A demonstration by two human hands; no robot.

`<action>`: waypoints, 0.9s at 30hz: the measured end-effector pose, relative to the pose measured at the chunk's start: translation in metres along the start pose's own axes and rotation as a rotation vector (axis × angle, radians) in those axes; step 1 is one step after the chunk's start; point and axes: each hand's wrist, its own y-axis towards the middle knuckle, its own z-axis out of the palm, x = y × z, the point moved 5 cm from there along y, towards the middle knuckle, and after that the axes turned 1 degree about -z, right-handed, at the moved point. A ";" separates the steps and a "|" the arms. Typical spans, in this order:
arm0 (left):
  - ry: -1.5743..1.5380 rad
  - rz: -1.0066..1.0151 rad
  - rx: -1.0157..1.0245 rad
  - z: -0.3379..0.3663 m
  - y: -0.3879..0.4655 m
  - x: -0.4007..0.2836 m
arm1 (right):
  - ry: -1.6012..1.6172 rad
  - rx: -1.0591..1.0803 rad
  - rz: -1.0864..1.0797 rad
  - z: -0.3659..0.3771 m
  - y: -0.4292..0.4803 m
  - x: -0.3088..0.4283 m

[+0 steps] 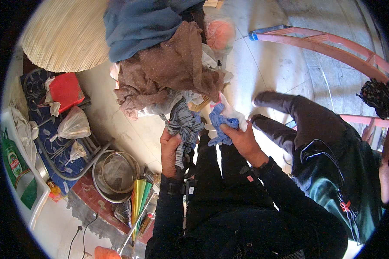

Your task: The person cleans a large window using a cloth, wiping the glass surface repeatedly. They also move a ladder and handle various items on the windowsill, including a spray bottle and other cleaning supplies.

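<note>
In my left hand (170, 150) is a bunched grey-and-black striped cloth (185, 124), its lower end hanging past my fingers. My right hand (243, 139) grips a crumpled blue fabric piece (221, 123); a white cloth with a pink edge (228, 108) lies against it, and I cannot tell whether it is held too. Both hands are above my legs, a short way apart. Just beyond them rises a heap of fabric, with a brown dotted cloth (181, 61) draped over it and a blue cloth (142, 29) at the back.
Another person (330, 155) in dark clothes is close on my right. Pink ladder-like rails (317, 45) stand behind them. To my left are a metal basin (99, 181), a folded umbrella (139, 200), a metal-framed rack (68, 174) with plastic bags (74, 124), and a red box (66, 92).
</note>
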 end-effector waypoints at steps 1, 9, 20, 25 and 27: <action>0.028 0.001 0.003 0.003 0.001 0.000 | -0.035 0.017 0.037 0.001 -0.003 0.003; 0.642 0.084 -0.151 0.024 -0.002 0.025 | -0.354 0.247 -0.169 0.030 -0.025 0.033; 0.374 -0.128 -0.034 0.033 -0.013 0.045 | -0.408 0.217 -0.155 0.016 -0.036 0.023; 0.261 -0.197 0.057 0.040 -0.011 0.052 | -0.335 0.234 -0.173 -0.003 -0.036 0.024; 0.279 -0.276 0.085 0.045 -0.012 0.055 | -0.301 0.252 -0.130 -0.015 -0.036 0.022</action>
